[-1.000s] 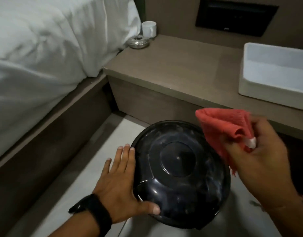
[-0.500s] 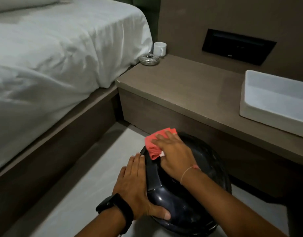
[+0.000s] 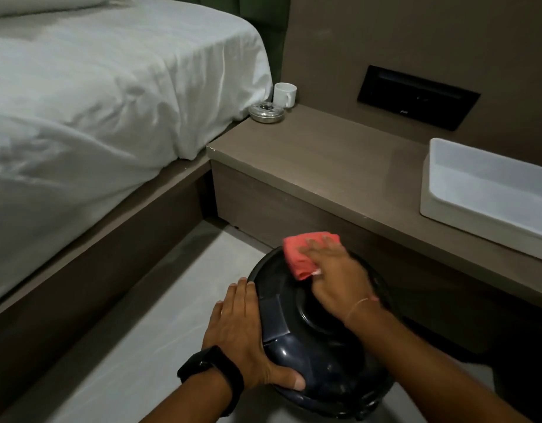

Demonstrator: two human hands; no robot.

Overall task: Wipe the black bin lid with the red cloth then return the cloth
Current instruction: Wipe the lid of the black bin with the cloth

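The cloth (image 3: pixel 297 257) is pressed onto the lid (image 3: pixel 294 319) by the flat right hand (image 3: pixel 337 273) — grip released; its side is braced by the left hand (image 3: pixel 239 334), fingers straight.

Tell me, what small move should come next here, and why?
Probably draw the red cloth across the black bin lid toward its near side: the right hand presses it at the far rim, while the left hand steadies the lid.

Dim indoor light, deep shadow at lower right, wide-angle bending at edges, motion blur on the right hand (image 3: pixel 334 276).
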